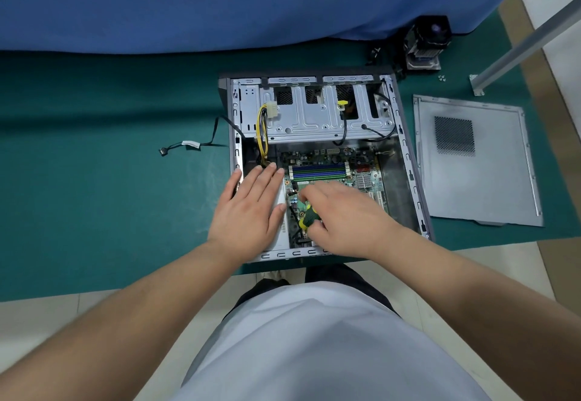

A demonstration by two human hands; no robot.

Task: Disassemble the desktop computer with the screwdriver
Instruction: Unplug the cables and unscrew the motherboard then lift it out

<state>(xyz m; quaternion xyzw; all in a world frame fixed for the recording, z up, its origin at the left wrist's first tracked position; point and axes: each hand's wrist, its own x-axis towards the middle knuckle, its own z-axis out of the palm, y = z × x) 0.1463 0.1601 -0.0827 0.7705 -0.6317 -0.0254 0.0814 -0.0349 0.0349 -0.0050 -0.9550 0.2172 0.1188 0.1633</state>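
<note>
Nearest the camera was the person's white shirt front (314, 347), with both bare forearms reaching forward over the near edge of the green work mat (110, 180). The left hand (251, 209) lay flat, fingers straight and spread narrowly, pressing on the pale grey metal power-supply box (280, 231) at the left side of the open grey steel desktop computer case (405, 149). The right hand (342, 215) was curled round the green-and-yellow-handled screwdriver (308, 216), held over the near left part of the green motherboard (333, 168). The tip was hidden under the fingers, so the screw engaged could not be determined. The screwdriver's long axis appeared to run from the near left up toward the far right under the palm, steeply tilted; the exact direction of the tip could not be told. The case lay on its side, long axis running away from the person, drive bays (314, 111) at the far end. Work judged done: the flat grey perforated side panel (478, 161) was off and lay just right of the case, the black cooler with heatsink (424, 45) stood on the mat beyond the case, and small loose screws (442, 78) lay near it. Work judged outstanding: motherboard, memory modules (317, 172), power supply and yellow-and-black cabling (262, 130) were all in the case.
</note>
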